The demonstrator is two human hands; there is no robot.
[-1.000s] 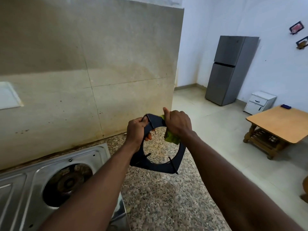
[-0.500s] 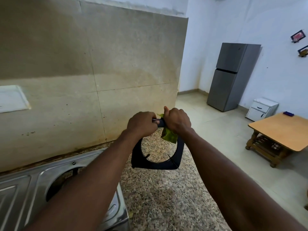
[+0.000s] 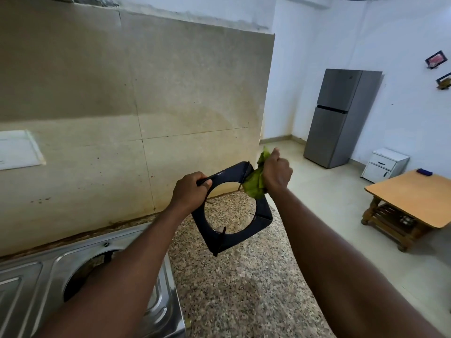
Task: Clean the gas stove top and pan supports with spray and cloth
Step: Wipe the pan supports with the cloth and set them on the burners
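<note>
I hold a black square pan support (image 3: 261, 222) with a round opening in the air above the granite counter. My left hand (image 3: 189, 191) grips its upper left corner. My right hand (image 3: 277, 173) grips a crumpled green cloth (image 3: 256, 182) and presses it against the support's upper right corner. The steel gas stove (image 3: 36, 276) sits at the lower left, its burner well partly hidden behind my left forearm. No spray bottle is in view.
A speckled granite counter (image 3: 244, 289) runs along a stained beige tiled wall (image 3: 146, 106). Beyond the counter's end stand a grey fridge (image 3: 339, 118), a small white cabinet (image 3: 384, 164) and a low wooden table (image 3: 415, 198).
The pan support has been turned and tilted so its opening faces me more. My right hand with the cloth has slid right, away from my left hand, to the upper right corner.
</note>
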